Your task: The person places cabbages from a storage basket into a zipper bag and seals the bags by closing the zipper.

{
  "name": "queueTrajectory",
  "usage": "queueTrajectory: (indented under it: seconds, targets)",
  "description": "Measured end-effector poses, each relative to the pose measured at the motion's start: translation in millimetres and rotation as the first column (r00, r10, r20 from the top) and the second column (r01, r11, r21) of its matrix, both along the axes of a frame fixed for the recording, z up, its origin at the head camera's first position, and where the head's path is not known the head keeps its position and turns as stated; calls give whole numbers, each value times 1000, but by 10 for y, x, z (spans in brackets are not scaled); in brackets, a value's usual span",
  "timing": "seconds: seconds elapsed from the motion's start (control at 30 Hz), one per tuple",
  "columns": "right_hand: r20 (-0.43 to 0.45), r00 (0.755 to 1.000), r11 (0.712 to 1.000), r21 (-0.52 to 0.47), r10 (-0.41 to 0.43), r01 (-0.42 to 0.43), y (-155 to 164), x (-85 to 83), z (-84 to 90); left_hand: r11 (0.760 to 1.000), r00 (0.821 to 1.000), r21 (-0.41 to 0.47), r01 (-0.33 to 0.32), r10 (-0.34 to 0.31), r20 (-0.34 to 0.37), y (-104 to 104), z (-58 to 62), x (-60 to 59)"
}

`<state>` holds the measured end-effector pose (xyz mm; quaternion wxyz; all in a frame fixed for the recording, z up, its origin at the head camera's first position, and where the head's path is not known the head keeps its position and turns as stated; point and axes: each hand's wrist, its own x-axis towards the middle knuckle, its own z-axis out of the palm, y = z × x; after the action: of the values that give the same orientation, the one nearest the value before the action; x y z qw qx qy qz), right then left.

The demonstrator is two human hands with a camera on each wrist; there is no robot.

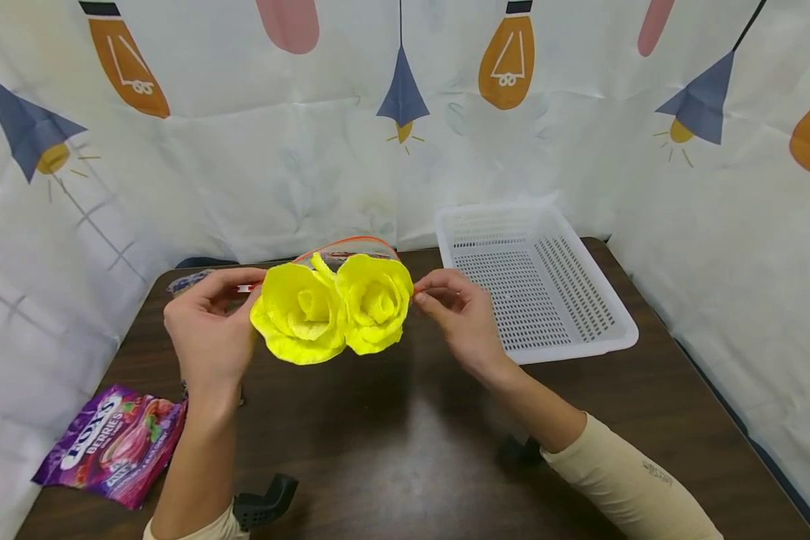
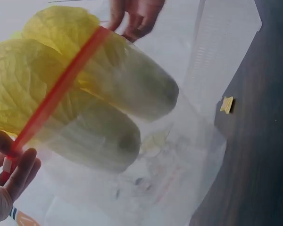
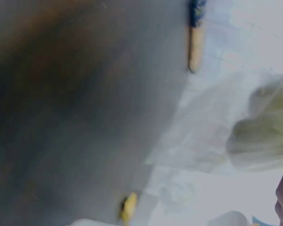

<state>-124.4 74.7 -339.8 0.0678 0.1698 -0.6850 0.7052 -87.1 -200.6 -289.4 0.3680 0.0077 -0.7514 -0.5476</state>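
Two yellow artificial roses, a left one (image 1: 307, 311) and a right one (image 1: 376, 304), stand side by side with their blooms facing the head camera. In the left wrist view their pale lower ends sit inside a clear zip bag (image 2: 198, 155) with a red zip strip (image 2: 61, 87); the blooms rise past the strip. My left hand (image 1: 209, 330) pinches the strip's left end, by a small white slider (image 2: 7, 165). At the other end, my right hand (image 1: 462, 319) pinches the bag's corner between thumb and forefinger. The bag hangs between both hands above the table.
A white plastic basket (image 1: 580, 347) stands on the dark table (image 1: 405, 465) at the back right. To the left lies a purple candy packet (image 1: 118, 450), with another packet (image 1: 189, 280) behind my left hand. A small yellow piece (image 2: 227, 104) lies on the table. A patterned curtain (image 1: 297, 172) surrounds it.
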Motion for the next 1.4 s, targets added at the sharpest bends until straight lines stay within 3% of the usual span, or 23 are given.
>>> queueTrajectory:
  seconds: [0.27,0.47,0.57,0.7,0.77,0.9,1.07,1.17,1.23,1.3,1.37,1.4]
  targets:
    - [-48,999,997,-82,-15,11,50,-109,296,1000,999,-17,-18,18,51,-27,21,-38]
    - [-38,999,995,-102,-9,6,62,-222,379,1000,996,-11,-7,8,87,-35,40,-68]
    - [-31,999,993,-121,-16,12,69,-271,403,996,996,55,70,-72,43,-55,38,-89]
    - [-30,999,989,-148,-28,23,80,-327,434,956,975,194,220,-215,-47,-98,30,-113]
    - [-25,999,988,-150,-33,29,88,-357,440,944,971,226,240,-232,-62,-121,20,-122]
    - [-5,999,988,-150,-44,42,111,-408,451,963,981,186,195,-190,-44,-168,-19,-145]
    - [24,998,986,-157,-57,60,140,-459,466,995,998,85,44,-40,-37,-247,-75,-193]
    - [42,997,985,-158,-63,69,142,-469,477,995,998,98,-8,14,-65,-281,-112,-221]
    - [29,997,985,-154,-69,73,132,-453,489,984,994,179,19,2,-113,-286,-140,-242]
    - [-43,994,989,-117,-98,93,112,-408,509,954,984,290,75,-24,-178,-276,-165,-264]
    - [-172,976,990,-69,-133,123,76,-338,548,916,970,378,133,-42,-239,-257,-185,-282]
    - [-258,955,989,-40,-148,142,50,-300,573,907,964,394,150,-46,-263,-248,-195,-291]
